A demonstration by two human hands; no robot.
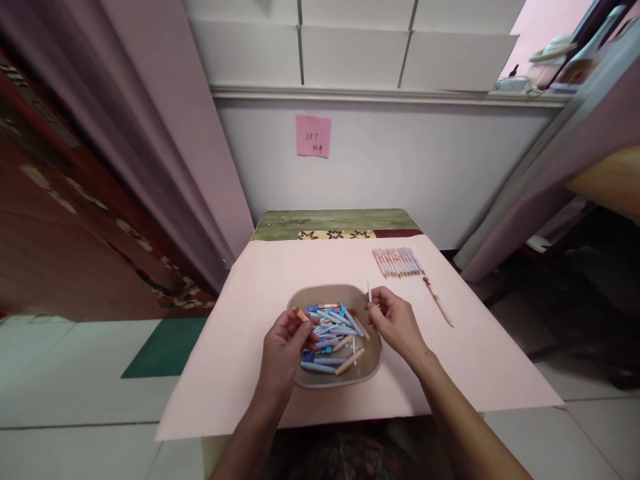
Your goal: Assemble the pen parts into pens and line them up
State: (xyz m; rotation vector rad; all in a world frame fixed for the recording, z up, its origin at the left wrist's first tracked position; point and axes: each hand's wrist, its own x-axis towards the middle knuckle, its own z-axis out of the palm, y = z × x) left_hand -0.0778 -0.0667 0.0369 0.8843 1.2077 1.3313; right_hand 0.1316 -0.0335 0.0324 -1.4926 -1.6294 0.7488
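My left hand (pixel 289 340) is above the left side of a beige plastic bin (pixel 370 370), its fingers closed on a short brown-and-orange pen part (pixel 301 315). By the bin's right rim, my right hand (pixel 393 317) pinches a thin white pen refill (pixel 369 291) that points upward. Inside the bin lie loose pen barrels (pixel 325 367) in blue, lilac and peach, with small blue pieces and white refills among them. Part of the bin's left side is hidden behind my left hand.
A row of several pens (pixel 399 263) lies at the table's far right, with a single peach pen (pixel 439 301) slanting below it. Pale pink paper (pixel 235 333) covers the table. A pink note (pixel 313 136) is stuck on the wall behind.
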